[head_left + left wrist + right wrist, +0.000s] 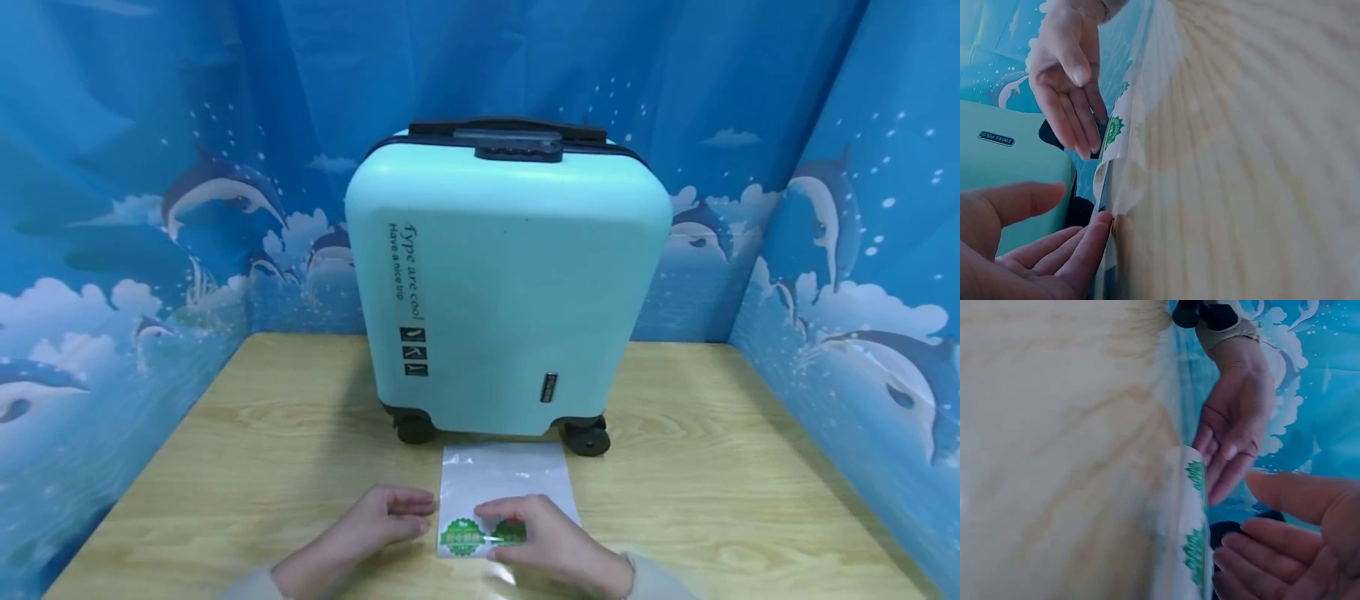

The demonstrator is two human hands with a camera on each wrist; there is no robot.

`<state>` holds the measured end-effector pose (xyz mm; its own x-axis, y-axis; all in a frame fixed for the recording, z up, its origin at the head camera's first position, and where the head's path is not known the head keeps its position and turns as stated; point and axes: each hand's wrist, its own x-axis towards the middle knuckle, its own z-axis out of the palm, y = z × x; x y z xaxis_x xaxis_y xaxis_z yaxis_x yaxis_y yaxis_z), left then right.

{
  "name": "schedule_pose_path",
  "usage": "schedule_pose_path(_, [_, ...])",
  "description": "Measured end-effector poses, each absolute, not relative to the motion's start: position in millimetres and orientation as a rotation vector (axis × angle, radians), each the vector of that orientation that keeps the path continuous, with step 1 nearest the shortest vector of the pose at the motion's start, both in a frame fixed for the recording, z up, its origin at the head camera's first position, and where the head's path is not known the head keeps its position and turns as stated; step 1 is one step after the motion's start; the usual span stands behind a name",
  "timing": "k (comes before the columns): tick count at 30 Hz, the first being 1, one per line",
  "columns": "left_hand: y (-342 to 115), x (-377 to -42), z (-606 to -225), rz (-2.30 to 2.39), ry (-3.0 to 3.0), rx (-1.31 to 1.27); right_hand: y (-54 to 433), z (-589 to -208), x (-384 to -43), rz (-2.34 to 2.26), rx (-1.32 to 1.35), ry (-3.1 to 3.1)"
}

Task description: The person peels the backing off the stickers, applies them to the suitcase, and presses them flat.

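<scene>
Low on a pale wooden table [735,467], a person's two hands frame a glossy white sheet [502,475] lying directly in front of an upright mint-green suitcase [510,292]. The case bars the way behind the sheet, whose far edge reaches toward the space between two black wheels [588,440]. A dolphin-patterned blue curtain [465,58] encloses the tabletop at the back and both sides, painted with clouds and waves.

Closed, the suitcase hides whatever it may contain. Its shell carries the words "Type are cool" and "Have a nice trip" above three dark pictograms [414,352], with a small nameplate [549,387] reading "Swiss Polo" lower down and a black handle [517,150] on top. Whether the sheet is a bag with anything inside cannot be told.

Green badges [462,537] line the sheet's near edge. The left hand [386,521] is just beside its left edge, thumb and fingers apart; the right hand [536,537], extending from a pale sleeve [660,575], is over the near right part, partly covering one badge, its thumb likewise clear of the fingers. Whether either hand touches the sheet is unclear.
</scene>
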<state>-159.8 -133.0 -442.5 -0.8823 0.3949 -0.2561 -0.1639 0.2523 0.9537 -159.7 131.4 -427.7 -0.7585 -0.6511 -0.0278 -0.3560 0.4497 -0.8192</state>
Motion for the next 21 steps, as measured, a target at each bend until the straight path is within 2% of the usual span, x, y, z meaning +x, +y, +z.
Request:
schedule_pose_path(9, [-125, -158, -445, 1.751, 2.099, 0.21, 125, -436, -162, -1.221, -0.786, 2.419])
schedule_pose_path(21, [-115, -172, -447, 1.635, 2.264, 0.441, 125, -441, -160, -1.246, -0.786, 2.418])
